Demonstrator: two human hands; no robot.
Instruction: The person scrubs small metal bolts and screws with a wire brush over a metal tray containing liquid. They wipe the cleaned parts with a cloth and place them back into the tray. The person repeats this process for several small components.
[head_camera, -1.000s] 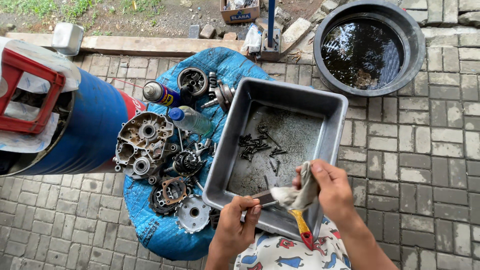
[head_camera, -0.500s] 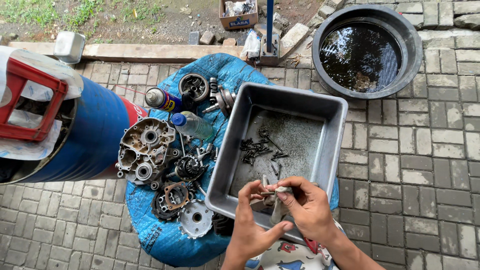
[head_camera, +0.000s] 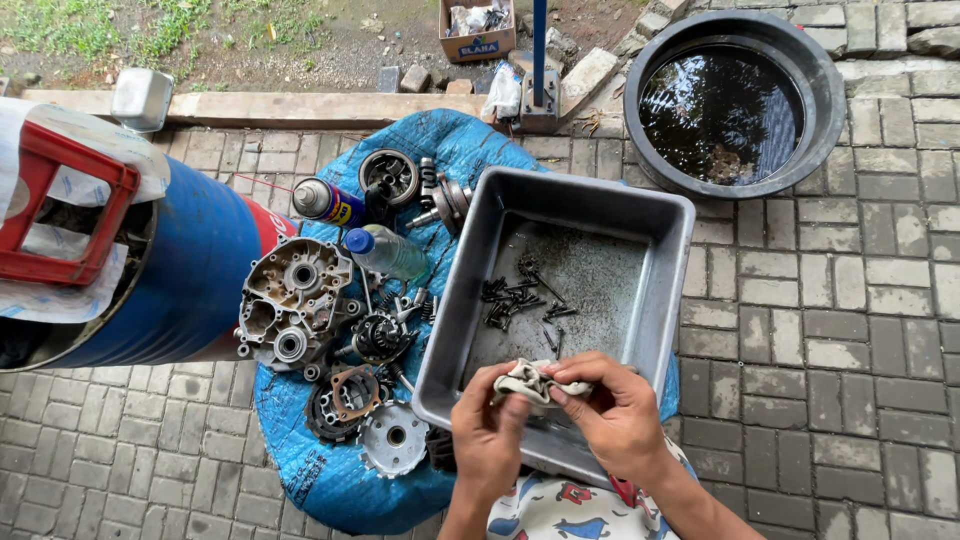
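**Both hands on the rag, over the tray's near edge**

Down at the bottom of the view, the left hand (head_camera: 490, 432) and the right hand (head_camera: 615, 410) come together on a rag (head_camera: 532, 381). It's a small, crumpled cloth, pale grey-white and grubby, bunched into folds between the fingertips. Both hands are pinched shut on it, the left from below and the side, the right from the other end, thumb on top. Whether anything sits inside the folds cannot be told.

The rag hangs right above the near rim of the tray (head_camera: 668, 290), a square grey metal pan, tilted a little, its floor stained dark and oily. In the middle of that floor lies a loose heap of black bolts (head_camera: 515, 297), well clear of the hands.

The tray rests on a blue tarp (head_camera: 330, 480) spread over paving bricks. Left of the tray, on the tarp: an engine case (head_camera: 292, 310), grey and greasy, a clear bottle (head_camera: 385, 252) with a blue cap, a spray can (head_camera: 328, 202) and several gears. A blue drum (head_camera: 190, 280) lies at the far left, and a black tub (head_camera: 735, 100) of dark water stands beyond the tray.
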